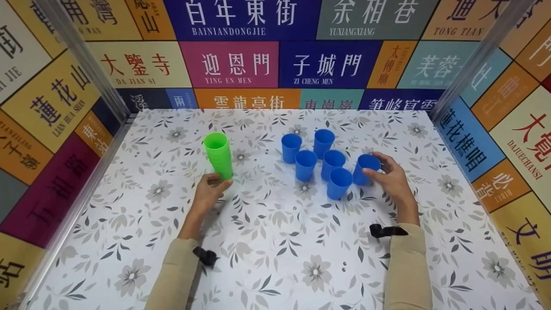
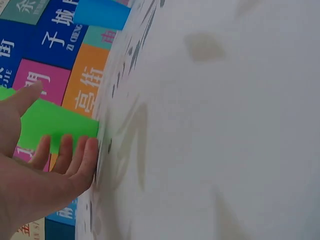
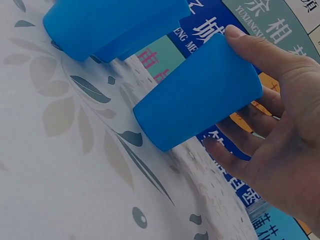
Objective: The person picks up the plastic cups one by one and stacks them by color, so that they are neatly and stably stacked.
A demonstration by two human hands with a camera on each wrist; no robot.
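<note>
A stack of nested green cups stands upright on the left of the table. My left hand is at its base, thumb and fingers apart and loosely bent. In the left wrist view, the fingers overlap the green cup near its lower end. On the right, my right hand holds a blue cup by its upper part. In the right wrist view, the thumb lies at the rim of this blue cup, with the other fingers partly hidden behind it.
Several more blue cups, among them a front one and a back one, stand upright in a close group left of my right hand. The table has a floral cover. Panels with large lettering enclose its back and sides.
</note>
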